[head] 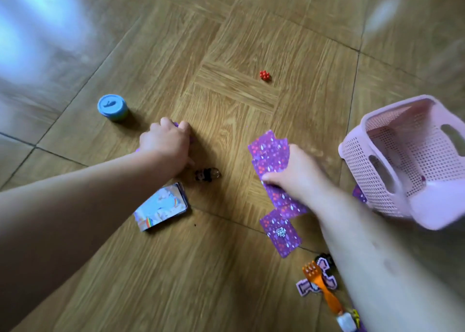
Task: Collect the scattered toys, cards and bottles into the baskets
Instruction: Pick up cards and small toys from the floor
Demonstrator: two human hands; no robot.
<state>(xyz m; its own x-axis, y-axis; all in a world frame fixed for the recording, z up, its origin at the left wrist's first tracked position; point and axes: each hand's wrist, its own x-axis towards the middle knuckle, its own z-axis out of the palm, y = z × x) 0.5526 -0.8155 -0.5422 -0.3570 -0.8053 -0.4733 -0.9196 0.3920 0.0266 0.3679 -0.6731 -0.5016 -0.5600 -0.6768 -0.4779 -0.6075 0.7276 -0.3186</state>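
My right hand (295, 174) pinches a fan of purple cards (269, 153) low over the wooden floor. One more purple card (280, 232) lies flat below it. My left hand (164, 140) is curled over something purple on the floor, mostly hidden under the fingers. A pink mesh basket (412, 160) stands tilted at the right. A face-up stack of picture cards (162, 207) lies under my left forearm, with a small dark figurine (207, 175) beside it.
A blue-lidded tub (112, 108) stands at the left, and a small red bead cluster (264, 75) lies further off. An orange toy fork (323, 287) and a pink pixel-style piece (308, 286) lie by my right forearm. A purple card edge (359, 193) shows under the basket.
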